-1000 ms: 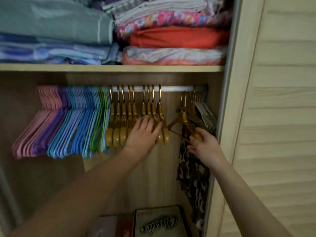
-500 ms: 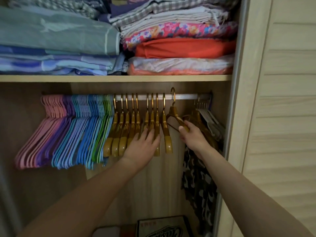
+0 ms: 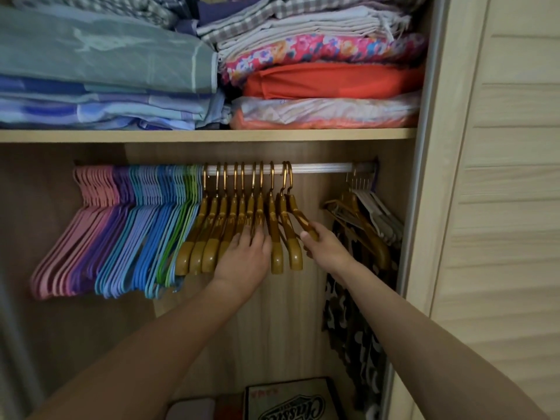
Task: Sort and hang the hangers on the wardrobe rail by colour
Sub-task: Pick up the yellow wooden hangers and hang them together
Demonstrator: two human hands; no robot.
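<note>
Mid-frame: right hand (image 3: 325,247) gripping rightmost gold hanger (image 3: 298,218) hooked on rail (image 3: 321,168); left hand (image 3: 247,256) flat, fingers straight, against neighbouring gold hangers (image 3: 218,234); patterned garment (image 3: 354,328) lower right.

A silver wardrobe rail (image 3: 321,168) runs under the shelf. At its left end hang tightly packed thin hangers, pink (image 3: 81,225), then purple (image 3: 116,207), blue (image 3: 151,225) and green (image 3: 189,192). Mid-rail hang golden-brown hangers (image 3: 212,231) with gold hooks, spaced apart; the rightmost one (image 3: 298,215) tilts rightward. More brown hangers (image 3: 360,219) cluster at the right end.
</note>
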